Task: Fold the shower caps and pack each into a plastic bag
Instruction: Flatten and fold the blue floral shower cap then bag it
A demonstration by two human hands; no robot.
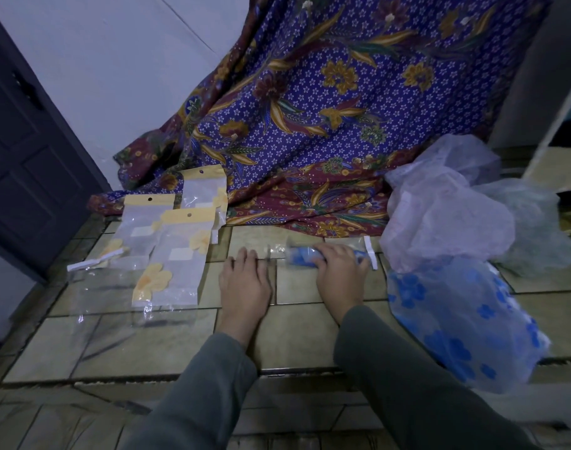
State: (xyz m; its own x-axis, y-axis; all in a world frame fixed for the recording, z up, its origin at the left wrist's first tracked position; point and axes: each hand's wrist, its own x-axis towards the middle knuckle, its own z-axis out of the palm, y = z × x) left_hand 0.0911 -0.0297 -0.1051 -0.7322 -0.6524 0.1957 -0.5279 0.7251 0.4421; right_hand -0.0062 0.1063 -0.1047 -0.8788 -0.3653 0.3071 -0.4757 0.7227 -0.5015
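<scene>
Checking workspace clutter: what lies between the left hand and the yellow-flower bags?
In the head view, only bare floor tile lies between the left hand and the nearest yellow-flower bag; they don't touch.

Dim, bluish indoor light with no clear source and only soft, faint shadows on the tiled floor [167, 349]. Small glints show on the clear bags [167, 254] at left. The wide-angle lens bends straight lines near the edges, such as the door [24, 157]. The right hand [337, 267] and the roll under it are slightly motion-blurred; fine detail is soft and grainy.
</scene>
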